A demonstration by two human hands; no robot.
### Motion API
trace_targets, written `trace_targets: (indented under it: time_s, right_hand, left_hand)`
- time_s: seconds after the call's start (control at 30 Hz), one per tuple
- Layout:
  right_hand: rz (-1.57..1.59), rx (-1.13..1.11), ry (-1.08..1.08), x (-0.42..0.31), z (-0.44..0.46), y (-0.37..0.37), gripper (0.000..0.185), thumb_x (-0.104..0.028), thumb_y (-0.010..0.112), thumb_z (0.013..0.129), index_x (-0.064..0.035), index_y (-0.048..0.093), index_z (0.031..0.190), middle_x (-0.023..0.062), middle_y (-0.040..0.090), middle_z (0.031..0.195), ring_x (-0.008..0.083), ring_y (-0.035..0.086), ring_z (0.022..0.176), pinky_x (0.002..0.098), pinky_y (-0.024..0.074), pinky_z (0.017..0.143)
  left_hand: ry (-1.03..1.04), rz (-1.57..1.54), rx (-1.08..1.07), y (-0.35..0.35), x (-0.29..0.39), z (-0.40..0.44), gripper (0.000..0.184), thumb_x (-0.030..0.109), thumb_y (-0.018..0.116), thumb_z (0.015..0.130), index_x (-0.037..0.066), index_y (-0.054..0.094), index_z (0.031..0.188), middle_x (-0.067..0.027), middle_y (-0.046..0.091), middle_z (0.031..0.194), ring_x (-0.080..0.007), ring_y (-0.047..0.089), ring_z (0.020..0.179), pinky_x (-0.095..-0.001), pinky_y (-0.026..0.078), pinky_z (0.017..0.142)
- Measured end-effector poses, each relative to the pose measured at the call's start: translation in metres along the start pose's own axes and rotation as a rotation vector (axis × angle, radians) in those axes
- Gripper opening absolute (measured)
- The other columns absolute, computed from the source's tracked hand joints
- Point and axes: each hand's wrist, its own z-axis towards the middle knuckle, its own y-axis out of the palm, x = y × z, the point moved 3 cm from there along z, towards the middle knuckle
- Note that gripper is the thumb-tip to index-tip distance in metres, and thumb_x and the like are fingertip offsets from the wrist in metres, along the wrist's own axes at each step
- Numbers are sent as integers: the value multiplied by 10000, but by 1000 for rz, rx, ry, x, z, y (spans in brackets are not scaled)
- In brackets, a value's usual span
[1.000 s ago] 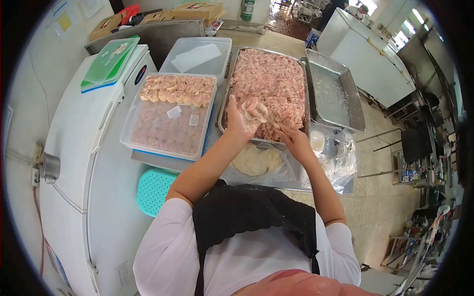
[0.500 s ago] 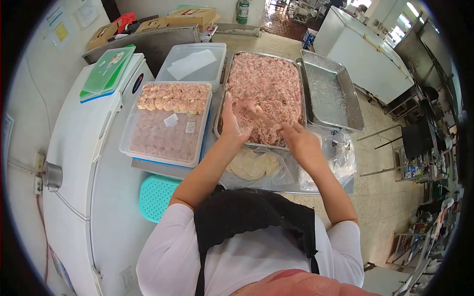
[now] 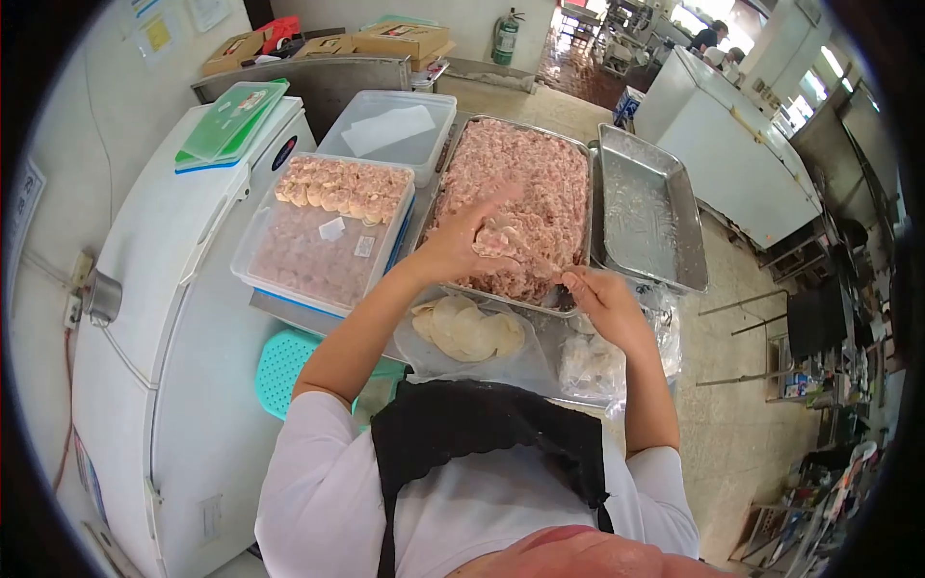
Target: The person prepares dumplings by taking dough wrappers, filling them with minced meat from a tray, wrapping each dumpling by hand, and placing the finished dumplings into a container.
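Observation:
My left hand is cupped over the near part of a metal tray of ground meat. In its palm lies a round dough wrapper with meat filling, partly hidden by the fingers. My right hand grips a thin flat spatula, its blade pointing left toward the filling and smeared with meat. Close to my body, a stack of pale round dough wrappers rests on a plastic sheet.
At left, a clear plastic box holds rows of filled dumplings. Behind it stands another clear box. A bare metal tray is on the right, with plastic-bagged packs nearer me. A turquoise perforated basket sits lower left.
The view has shifted slightly. My left hand has turned so the filled wrapper in its palm shows. The spatula in my right hand has moved lower, toward the tray's near edge.

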Motion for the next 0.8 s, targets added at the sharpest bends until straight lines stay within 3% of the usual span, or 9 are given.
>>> trace_targets:
  time_s: [0.07, 0.17, 0.27, 0.37, 0.47, 0.57, 0.67, 0.73, 0.8]
  right_hand:
    - [-27, 21, -100, -3, -3, -3, 316, -278, 564, 954, 1, 655, 1073, 220, 659, 901, 349, 636, 785, 372, 488, 698]
    - [5, -7, -208, 12, -2, 8, 306, -259, 585, 937, 5, 660, 1072, 217, 664, 941, 358, 647, 827, 381, 499, 721]
    - [-89, -133, -211, 53, 9, 12, 293, -225, 603, 928, 20, 653, 1081, 198, 677, 924, 310, 662, 831, 341, 502, 763]
    - [-150, -103, -231, 74, 21, -4, 264, -217, 607, 918, -18, 666, 1081, 180, 676, 989, 322, 657, 847, 353, 510, 771]
    - [-490, 101, -72, 53, 11, -12, 245, -214, 602, 912, -66, 666, 1097, 164, 670, 970, 344, 644, 829, 389, 515, 744]
    - [-348, 186, -347, 71, 3, 23, 244, -245, 582, 919, -111, 659, 1107, 146, 656, 896, 349, 631, 795, 424, 507, 700]
    - [-615, 11, -30, 117, 14, 35, 250, -283, 567, 924, -131, 666, 1095, 148, 642, 846, 339, 630, 791, 430, 500, 677]
    - [-473, 33, -28, 136, 6, 23, 248, -302, 566, 922, -122, 685, 1045, 159, 656, 868, 341, 636, 825, 423, 506, 700]
    - [-425, 39, -25, 134, -6, 7, 258, -295, 578, 921, -100, 692, 1045, 167, 665, 891, 341, 642, 841, 417, 506, 711]
  left_hand:
    - [-56, -75, -158, 6, -3, 3, 517, 117, 787, 720, 52, 596, 1196, -95, 625, 1213, -189, 620, 1038, -325, 487, 897]
    - [-44, -77, -306, 11, -8, 3, 389, 138, 789, 717, 40, 656, 1069, -96, 683, 1056, -203, 641, 979, -334, 490, 870]
    - [-5, 78, -241, 24, -22, -7, 320, 189, 791, 702, 50, 649, 953, -82, 663, 953, -210, 610, 914, -340, 468, 851]
    - [-301, 167, -241, 34, -31, -10, 307, 198, 781, 702, 36, 639, 921, -92, 656, 895, -215, 613, 882, -347, 483, 813]
    - [-399, 194, -1, 43, -109, -30, 326, 233, 784, 721, 31, 636, 930, -104, 653, 869, -217, 615, 855, -331, 489, 770]
    - [-236, 378, 58, 48, -136, -39, 355, 294, 789, 752, 35, 639, 942, -91, 658, 873, -208, 609, 840, -321, 487, 770]
    - [-356, 375, 8, 50, -91, -30, 362, 276, 779, 762, 44, 637, 1001, -89, 670, 902, -218, 616, 861, -336, 485, 785]
    - [-482, 197, 15, 47, -78, -32, 414, 273, 782, 758, 38, 619, 1056, -95, 673, 920, -235, 619, 901, -356, 480, 829]
    - [-409, 118, 29, 44, -57, -31, 466, 271, 787, 751, 32, 598, 1104, -98, 674, 932, -237, 622, 931, -364, 476, 860]
